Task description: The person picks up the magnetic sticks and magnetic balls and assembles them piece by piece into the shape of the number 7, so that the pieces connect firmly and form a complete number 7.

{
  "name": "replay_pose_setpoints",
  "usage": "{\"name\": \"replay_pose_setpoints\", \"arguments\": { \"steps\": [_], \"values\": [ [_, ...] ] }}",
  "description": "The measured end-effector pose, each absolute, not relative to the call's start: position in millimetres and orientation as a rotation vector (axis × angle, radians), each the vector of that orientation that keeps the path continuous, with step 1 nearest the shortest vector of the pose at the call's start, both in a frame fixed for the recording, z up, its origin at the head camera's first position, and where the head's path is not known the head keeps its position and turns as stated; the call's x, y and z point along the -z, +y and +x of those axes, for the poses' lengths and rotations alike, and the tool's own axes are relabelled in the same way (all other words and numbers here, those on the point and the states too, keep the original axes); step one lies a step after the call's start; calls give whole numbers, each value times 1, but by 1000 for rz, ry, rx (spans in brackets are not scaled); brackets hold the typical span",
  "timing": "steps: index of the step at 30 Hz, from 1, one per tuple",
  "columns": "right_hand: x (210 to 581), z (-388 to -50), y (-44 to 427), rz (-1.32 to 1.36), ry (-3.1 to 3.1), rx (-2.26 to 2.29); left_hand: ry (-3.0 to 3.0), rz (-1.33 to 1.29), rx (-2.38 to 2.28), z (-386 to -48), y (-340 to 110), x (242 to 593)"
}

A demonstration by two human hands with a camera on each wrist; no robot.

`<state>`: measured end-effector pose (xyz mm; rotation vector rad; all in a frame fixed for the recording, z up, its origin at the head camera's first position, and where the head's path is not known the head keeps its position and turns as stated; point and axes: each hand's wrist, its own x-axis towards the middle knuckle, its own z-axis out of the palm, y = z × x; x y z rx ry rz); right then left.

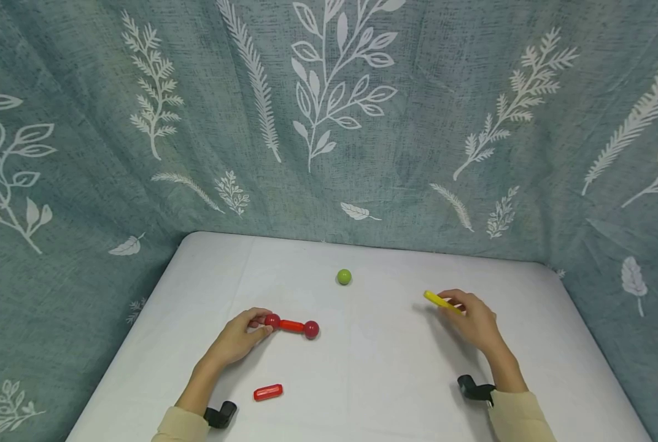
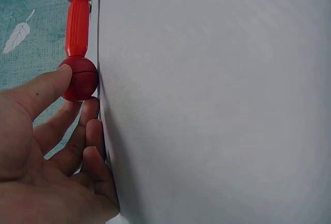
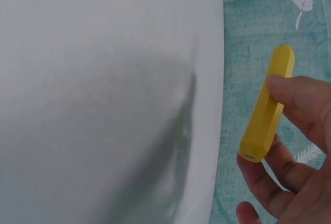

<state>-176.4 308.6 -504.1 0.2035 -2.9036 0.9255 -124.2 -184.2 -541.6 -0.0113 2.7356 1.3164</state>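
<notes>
My left hand (image 1: 239, 336) pinches the near ball of a dumbbell-shaped piece, a red rod (image 1: 292, 326) with a dark red ball (image 1: 311, 329) at each end. In the left wrist view the thumb presses one side of that ball (image 2: 80, 81), fingertips behind it. Over on the right, my right hand (image 1: 474, 320) holds a yellow ridged rod (image 3: 268, 105) between thumb and fingers, tilted above the table. A small metallic spot shows in the rod's lower end in the right wrist view.
A green ball (image 1: 344, 277) lies toward the back of the white table (image 1: 373, 380). Nearer the front is a loose short red rod (image 1: 267, 392). Patterned teal cloth (image 1: 329, 184) hangs behind and at both sides. Each wrist carries a black camera mount (image 1: 221, 415).
</notes>
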Motion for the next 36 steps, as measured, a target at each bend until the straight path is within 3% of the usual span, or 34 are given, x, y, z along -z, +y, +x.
{"name": "replay_pose_setpoints", "arguments": {
  "steps": [25, 36],
  "values": [
    [516, -154, 252, 129, -2881, -1361, 2739, -14, -1299, -125, -184, 543],
    [524, -141, 219, 214, -2849, -1580, 2741, 1, -1300, -124, -184, 541]
  ]
}}
